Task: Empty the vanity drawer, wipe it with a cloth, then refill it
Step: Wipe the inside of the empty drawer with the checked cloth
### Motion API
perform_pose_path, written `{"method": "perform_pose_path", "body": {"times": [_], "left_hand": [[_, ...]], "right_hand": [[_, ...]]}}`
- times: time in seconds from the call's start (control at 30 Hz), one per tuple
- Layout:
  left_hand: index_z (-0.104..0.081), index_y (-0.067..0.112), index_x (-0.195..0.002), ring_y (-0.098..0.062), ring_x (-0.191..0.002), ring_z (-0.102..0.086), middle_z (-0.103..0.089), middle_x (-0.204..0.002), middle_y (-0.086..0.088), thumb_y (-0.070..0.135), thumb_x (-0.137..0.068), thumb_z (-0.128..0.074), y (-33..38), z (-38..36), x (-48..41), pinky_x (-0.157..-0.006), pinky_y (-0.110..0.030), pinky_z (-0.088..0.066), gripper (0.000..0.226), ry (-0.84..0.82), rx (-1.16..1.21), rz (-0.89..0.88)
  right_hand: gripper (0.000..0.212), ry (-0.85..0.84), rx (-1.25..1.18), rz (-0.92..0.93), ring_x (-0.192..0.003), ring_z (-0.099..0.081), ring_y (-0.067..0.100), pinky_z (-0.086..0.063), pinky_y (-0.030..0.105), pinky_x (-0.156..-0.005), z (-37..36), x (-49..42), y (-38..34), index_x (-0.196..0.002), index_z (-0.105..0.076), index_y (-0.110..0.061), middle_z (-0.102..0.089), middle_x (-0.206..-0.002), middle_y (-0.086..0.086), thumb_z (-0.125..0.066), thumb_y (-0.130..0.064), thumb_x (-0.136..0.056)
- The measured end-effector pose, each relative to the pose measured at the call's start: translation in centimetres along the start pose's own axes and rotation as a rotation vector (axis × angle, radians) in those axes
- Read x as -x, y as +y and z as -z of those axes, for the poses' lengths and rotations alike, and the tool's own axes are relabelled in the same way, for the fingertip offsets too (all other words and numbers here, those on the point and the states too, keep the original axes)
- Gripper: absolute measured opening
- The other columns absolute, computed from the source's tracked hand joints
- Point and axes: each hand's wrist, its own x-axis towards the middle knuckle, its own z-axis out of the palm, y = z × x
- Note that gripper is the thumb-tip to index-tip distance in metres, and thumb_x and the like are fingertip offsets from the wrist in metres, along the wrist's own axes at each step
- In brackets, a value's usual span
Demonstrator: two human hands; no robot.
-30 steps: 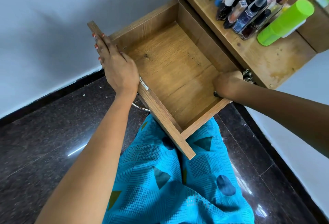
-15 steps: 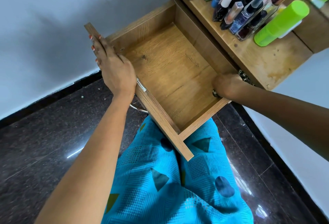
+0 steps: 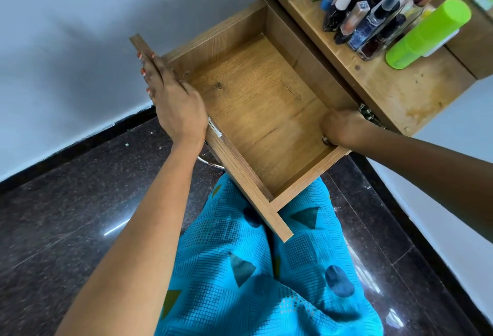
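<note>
Vanity drawer (image 3: 241, 173) pulled open, nothing inside, and it sits between the hands. Left hand (image 3: 177, 111) lies flat with straight fingers along the drawer's front panel. Right hand (image 3: 342, 127) is curled in the near right corner; can't tell what it holds. Nail-polish bottles (image 3: 368, 15) stand on the vanity top (image 3: 400, 92) just beyond the right hand, which is nearer for refilling. No cloth visible.

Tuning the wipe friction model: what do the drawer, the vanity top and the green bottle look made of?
Drawer: probably wood-grain laminated board with a matte finish; the grain runs uniform and looks printed, and the panels are thin and flat.
Vanity top: looks like the same oak-look board, matte, with pale stained patches near its front corner.
Green bottle: likely plastic; opaque lime with a soft satin sheen and no glassy highlights.
</note>
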Motion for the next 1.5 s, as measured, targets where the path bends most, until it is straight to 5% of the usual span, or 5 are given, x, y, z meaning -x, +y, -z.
{"method": "perform_pose_path", "body": {"times": [0.23, 0.47, 0.7, 1.13, 1.5], "left_hand": [[-0.010, 0.010, -0.146, -0.021, -0.145, -0.005, 0.000, -0.156, -0.007, 0.012, -0.098, -0.028, 0.0, 0.2, 0.1, -0.116, -0.029, -0.008, 0.051, -0.004, -0.006, 0.003], [-0.010, 0.009, -0.146, -0.020, -0.145, -0.005, -0.001, -0.156, -0.007, 0.012, -0.098, -0.027, 0.2, 0.1, 0.1, -0.115, -0.028, -0.008, 0.051, -0.005, 0.006, 0.014], [-0.010, 0.009, -0.146, -0.020, -0.145, -0.006, 0.000, -0.156, -0.007, 0.012, -0.098, -0.027, 0.2, 0.2, 0.2, -0.115, -0.028, -0.008, 0.051, -0.005, 0.018, 0.015], [-0.010, 0.009, -0.146, -0.020, -0.145, -0.006, -0.001, -0.156, -0.007, 0.013, -0.099, -0.027, 0.2, 0.1, 0.1, -0.116, -0.028, -0.008, 0.051, -0.006, 0.016, 0.013], [-0.009, 0.012, -0.147, -0.018, -0.145, -0.006, 0.001, -0.157, -0.004, 0.014, -0.099, -0.027, 0.3, 0.2, 0.1, -0.113, -0.025, -0.010, 0.051, -0.013, 0.030, 0.016]], "right_hand": [[0.038, 0.007, 0.108, -0.104, -0.132, -0.037, 0.026, -0.036, 0.030, -0.103, 0.8, 0.1, -0.3, -0.134, -0.040, -0.002, -0.039, -0.143, 0.013, -0.042, -0.008, -0.097], [0.026, -0.004, 0.118, -0.037, -0.112, -0.053, 0.024, -0.039, 0.028, -0.071, -0.6, -0.2, 0.0, -0.118, -0.056, -0.002, -0.053, -0.127, 0.013, -0.046, -0.009, -0.096], [0.031, -0.025, 0.174, -0.010, -0.118, -0.051, 0.028, -0.046, 0.031, -0.084, -0.4, -1.0, -0.1, -0.123, -0.051, 0.002, -0.050, -0.130, 0.017, -0.046, 0.001, -0.093], [0.036, 0.680, 0.775, 0.313, -0.132, -0.034, 0.031, -0.029, 0.045, -0.111, 3.8, -4.8, 0.0, -0.129, -0.048, -0.008, -0.043, -0.137, 0.014, -0.044, -0.010, -0.093], [0.031, 0.135, 0.732, 0.224, -0.121, -0.051, 0.021, -0.041, 0.031, -0.102, -1.0, -1.1, 2.1, -0.122, -0.055, -0.007, -0.056, -0.128, 0.005, -0.038, -0.009, -0.095]]}}
